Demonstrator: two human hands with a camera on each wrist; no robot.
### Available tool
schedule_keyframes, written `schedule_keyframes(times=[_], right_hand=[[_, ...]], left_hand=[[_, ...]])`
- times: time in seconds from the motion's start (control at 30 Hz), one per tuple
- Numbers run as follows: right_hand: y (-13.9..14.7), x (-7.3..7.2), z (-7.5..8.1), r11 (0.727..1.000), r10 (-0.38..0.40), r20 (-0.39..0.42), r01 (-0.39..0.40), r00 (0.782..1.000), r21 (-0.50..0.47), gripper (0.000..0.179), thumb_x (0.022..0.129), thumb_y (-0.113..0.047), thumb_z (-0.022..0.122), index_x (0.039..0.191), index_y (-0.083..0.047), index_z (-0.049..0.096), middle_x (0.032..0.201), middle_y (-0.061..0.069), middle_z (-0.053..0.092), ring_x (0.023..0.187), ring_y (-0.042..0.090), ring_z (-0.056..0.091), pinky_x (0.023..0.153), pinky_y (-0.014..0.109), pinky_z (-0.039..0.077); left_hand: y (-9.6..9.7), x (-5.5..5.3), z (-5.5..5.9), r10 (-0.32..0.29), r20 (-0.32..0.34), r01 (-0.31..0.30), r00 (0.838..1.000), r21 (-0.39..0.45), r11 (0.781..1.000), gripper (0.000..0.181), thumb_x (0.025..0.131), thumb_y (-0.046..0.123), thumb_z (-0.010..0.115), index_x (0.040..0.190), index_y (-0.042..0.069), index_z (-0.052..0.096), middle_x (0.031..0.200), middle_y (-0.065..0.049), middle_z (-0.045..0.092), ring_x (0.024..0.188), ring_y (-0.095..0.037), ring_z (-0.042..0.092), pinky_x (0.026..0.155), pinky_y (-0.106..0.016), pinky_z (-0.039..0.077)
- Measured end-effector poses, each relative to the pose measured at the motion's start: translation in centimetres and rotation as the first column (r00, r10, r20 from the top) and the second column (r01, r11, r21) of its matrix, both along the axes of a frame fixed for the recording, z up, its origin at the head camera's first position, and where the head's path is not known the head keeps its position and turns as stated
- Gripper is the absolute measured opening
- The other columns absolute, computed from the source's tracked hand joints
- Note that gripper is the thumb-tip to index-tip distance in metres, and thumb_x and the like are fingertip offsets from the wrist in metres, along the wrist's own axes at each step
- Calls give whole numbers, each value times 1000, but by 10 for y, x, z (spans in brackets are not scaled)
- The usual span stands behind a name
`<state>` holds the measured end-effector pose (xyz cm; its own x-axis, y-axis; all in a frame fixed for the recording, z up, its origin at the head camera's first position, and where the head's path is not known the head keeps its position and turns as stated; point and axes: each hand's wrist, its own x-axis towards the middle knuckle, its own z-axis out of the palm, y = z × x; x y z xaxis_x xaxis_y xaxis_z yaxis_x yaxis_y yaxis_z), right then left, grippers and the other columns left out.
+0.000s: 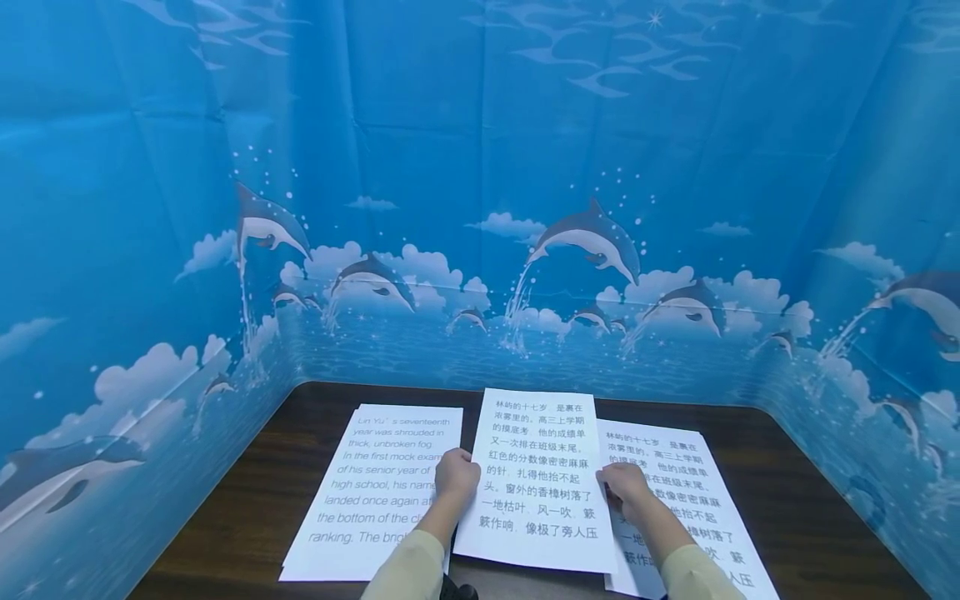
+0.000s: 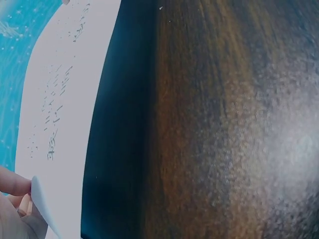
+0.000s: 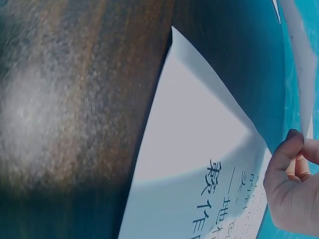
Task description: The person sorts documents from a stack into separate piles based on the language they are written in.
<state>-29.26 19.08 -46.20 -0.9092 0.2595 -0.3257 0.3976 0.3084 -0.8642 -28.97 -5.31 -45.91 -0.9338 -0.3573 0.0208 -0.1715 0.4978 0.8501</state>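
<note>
Between both hands a sheet of paper [image 1: 536, 483] printed with Chinese text is held up above the table. My left hand [image 1: 457, 477] pinches its left edge, and my right hand [image 1: 626, 487] pinches its right edge. In the left wrist view the sheet [image 2: 65, 99] is bent near the thumb of the left hand [image 2: 20, 209]. The right wrist view shows the right hand [image 3: 294, 184] with thumb and finger on the sheet's edge [image 3: 301, 64]. Beneath and beside the right hand lies a stack of Chinese-text sheets [image 1: 682, 500], partly covered by the held sheet.
A stack of sheets with English text [image 1: 360, 500] lies on the left of the dark wooden table [image 1: 225, 492]. A blue curtain [image 1: 450, 167] printed with dolphins surrounds the table's back and sides. A small black object [image 1: 459, 590] shows at the near edge.
</note>
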Motion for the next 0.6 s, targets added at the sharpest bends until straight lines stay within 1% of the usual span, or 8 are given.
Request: schedule_keyframes(times=[0.27,0.5,0.6], right_hand=[[6,4,3,1000,12,-10,-12,1000,-3,29,83,-10,47,105,9,48,83,16,52,69,21,53,53,22,42],[14,4,4,1000,12,-10,-12,1000,13,29,84,-10,45,105,9,49,83,16,52,69,21,53,58,27,43],[18,4,4,1000,9,-9,-9,1000,14,30,84,-10,45,106,10,49,82,15,53,68,21,54,57,26,43]], left_hand=[[5,1,-1,-8,8,8,1000,-6,1000,7,73,1,54,79,1,57,67,-8,50,61,-20,50,59,-34,43],[12,2,1,-12,7,12,1000,-2,1000,8,72,2,55,80,1,57,68,-8,51,63,-21,51,60,-35,42],[15,1,2,-14,5,14,1000,-7,1000,7,72,2,55,79,2,57,68,-8,51,62,-21,51,59,-35,42]])
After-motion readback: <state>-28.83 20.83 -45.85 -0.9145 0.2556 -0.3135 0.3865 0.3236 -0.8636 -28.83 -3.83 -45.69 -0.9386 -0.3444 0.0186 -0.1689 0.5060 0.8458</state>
